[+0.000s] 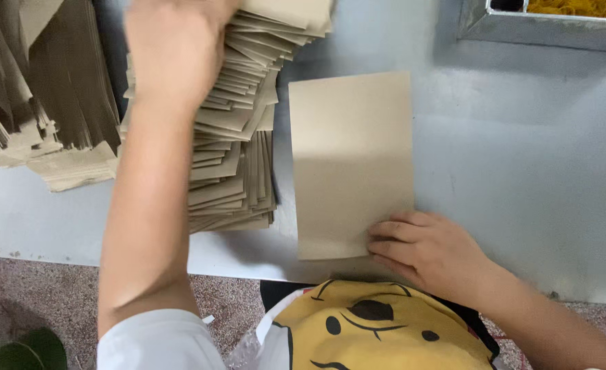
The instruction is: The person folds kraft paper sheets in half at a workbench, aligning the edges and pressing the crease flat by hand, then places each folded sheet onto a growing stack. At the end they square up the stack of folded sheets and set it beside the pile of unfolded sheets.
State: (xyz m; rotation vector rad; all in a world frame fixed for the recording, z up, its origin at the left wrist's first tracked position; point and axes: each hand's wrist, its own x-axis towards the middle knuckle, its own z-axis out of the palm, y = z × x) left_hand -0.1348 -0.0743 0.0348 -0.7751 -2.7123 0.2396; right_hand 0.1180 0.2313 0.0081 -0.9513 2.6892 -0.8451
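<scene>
A flat tan paper sheet [349, 157] lies lengthwise on the grey table [522, 171]. My right hand [426, 248] rests on its near right corner, fingers spread flat, pressing it down. My left hand [173, 48] reaches far forward onto the top of a fanned stack of the same tan sheets [238, 137] to the left of the single sheet. Its fingers are hidden at the top of the frame, so I cannot tell whether they hold a sheet.
Another heap of tan sheets [43, 103] leans at the far left. A metal tray [543, 27] with yellow material stands at the back right. The table's near edge runs just in front of my body, with speckled floor [43, 301] below.
</scene>
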